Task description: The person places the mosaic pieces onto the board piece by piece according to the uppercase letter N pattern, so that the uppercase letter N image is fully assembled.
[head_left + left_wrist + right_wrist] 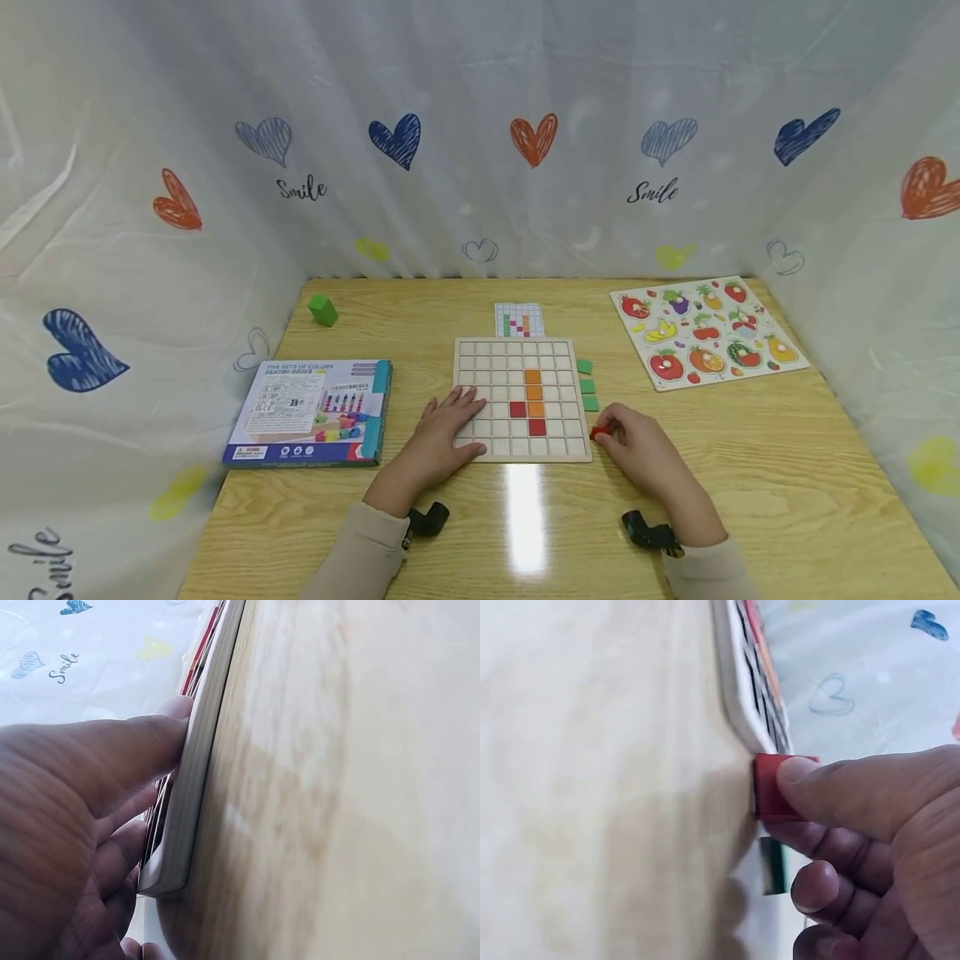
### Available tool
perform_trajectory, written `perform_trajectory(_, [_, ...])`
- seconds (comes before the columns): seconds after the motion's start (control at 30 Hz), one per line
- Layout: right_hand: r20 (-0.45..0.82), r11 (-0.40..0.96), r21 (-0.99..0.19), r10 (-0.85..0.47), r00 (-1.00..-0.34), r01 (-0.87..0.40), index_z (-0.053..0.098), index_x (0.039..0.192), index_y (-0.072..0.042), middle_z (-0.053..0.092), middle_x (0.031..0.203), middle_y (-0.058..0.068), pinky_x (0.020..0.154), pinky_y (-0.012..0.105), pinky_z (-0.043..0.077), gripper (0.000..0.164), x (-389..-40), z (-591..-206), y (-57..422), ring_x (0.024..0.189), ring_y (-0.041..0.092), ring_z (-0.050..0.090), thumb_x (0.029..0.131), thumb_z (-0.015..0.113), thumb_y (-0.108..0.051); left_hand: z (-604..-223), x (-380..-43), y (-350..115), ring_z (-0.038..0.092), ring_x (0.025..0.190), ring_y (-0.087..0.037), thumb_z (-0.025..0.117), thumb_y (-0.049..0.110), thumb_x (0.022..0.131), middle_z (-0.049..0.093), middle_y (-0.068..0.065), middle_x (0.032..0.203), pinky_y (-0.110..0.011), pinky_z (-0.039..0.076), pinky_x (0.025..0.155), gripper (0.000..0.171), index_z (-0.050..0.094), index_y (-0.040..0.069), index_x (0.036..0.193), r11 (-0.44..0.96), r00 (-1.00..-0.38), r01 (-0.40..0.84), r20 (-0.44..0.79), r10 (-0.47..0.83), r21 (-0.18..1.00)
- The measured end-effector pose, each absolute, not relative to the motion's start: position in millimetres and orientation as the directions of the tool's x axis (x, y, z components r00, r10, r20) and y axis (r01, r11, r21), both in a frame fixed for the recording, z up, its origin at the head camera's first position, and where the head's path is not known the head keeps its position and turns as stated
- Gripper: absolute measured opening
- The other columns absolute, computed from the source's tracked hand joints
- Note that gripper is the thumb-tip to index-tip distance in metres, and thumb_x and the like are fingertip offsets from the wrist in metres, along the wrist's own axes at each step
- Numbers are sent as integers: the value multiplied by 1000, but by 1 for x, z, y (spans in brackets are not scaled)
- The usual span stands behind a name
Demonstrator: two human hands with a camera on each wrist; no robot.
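Note:
A wooden grid board (512, 457) lies flat on the table, with orange tiles (533, 393) in one column and red tiles (537, 427) in two cells. My left hand (442, 433) rests on the board's left side with fingers spread; in the left wrist view its thumb touches the frame edge. Just off the board's lower right corner, my right hand (637, 442) pinches a red square tile (772, 787) between thumb and fingers. Several green tiles (587, 387) lie along the board's right edge. Behind the board is a small pattern card (518, 320) with coloured squares.
To the left lies a flat toy box (307, 412), with a green block (322, 310) behind it. A fruit puzzle board (708, 333) lies at the back right. A curtain printed with hearts encloses the table's back and sides.

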State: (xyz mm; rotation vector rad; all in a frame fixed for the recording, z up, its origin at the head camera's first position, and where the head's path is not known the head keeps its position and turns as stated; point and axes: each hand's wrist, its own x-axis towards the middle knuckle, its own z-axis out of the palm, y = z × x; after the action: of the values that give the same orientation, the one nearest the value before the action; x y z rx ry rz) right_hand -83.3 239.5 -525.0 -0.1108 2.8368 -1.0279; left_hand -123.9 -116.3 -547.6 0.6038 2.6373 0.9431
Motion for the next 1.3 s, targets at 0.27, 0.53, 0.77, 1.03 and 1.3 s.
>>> perform_trajectory(0.27, [23,760,-644,-91,-996,-84,73,109,-15,68,85,-1,59,26,40,6,-110,-507,211,68,17,48,104,76,-16,-546,-123,-115,17,171,-27,81,32,100,32,2,179,-61,3,139,73,50,22,166,699,-878,274,-125,462,661])
perform_trajectory(0.53, [20,716,-680,-194,-981,-155,75,112,-17,78,104,-3,75,34,51,8,-155,-508,145,80,16,58,104,76,-17,-545,-124,-115,18,171,-28,81,33,100,33,1,179,-61,4,139,72,52,21,165,692,-879,273,-120,462,668])
perform_trajectory(0.77, [-24,750,-641,-230,-973,-162,75,107,-20,78,98,-5,77,38,57,5,-175,-523,116,80,13,64,104,76,-17,-544,-124,-117,19,170,-30,81,34,100,34,0,179,-62,5,138,73,51,19,165,699,-875,288,-116,470,654])
perform_trajectory(1.03, [-43,754,-635,-251,-967,-167,75,106,-20,80,104,0,84,41,60,5,-175,-522,108,87,16,68,104,75,-16,-545,-123,-118,18,171,-28,81,34,100,33,1,179,-61,5,139,73,51,21,165,714,-879,283,-124,460,640])
perform_trajectory(1.3, [-7,785,-568,-304,-953,-246,79,108,-14,75,112,3,95,45,62,6,-172,-522,110,101,21,71,102,77,-15,-544,-123,-116,21,170,-32,81,31,100,36,-4,178,-64,8,138,72,52,17,164,696,-874,301,-103,475,652])
